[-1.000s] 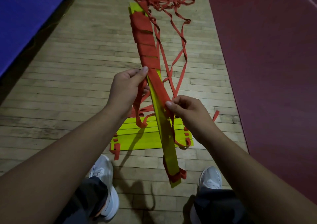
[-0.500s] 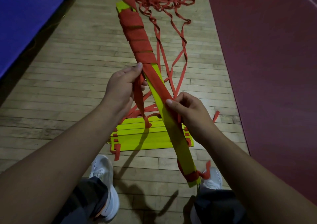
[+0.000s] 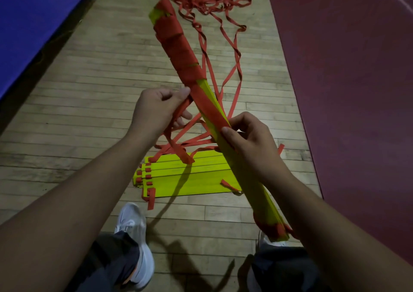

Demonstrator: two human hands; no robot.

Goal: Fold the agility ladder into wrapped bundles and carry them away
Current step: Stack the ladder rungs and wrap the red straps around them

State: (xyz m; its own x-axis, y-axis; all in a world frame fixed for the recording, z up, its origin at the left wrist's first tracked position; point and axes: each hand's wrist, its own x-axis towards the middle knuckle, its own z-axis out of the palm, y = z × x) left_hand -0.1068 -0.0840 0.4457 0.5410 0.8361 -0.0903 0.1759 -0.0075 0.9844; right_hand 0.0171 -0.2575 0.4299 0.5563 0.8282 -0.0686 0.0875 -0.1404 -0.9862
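Winding well means the left hand (image 3: 159, 107), pinching the red strap (image 3: 183, 110), keeps it taut and overlapping down the yellow rung bundle (image 3: 223, 132) gripped mid-air by the right hand (image 3: 248, 141).

Bare forearms; dark trousers (image 3: 111, 260); white trainers (image 3: 134, 226)

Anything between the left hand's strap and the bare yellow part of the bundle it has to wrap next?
Nothing visible. The left hand holds the strap right against the bundle, gripped by the right hand.
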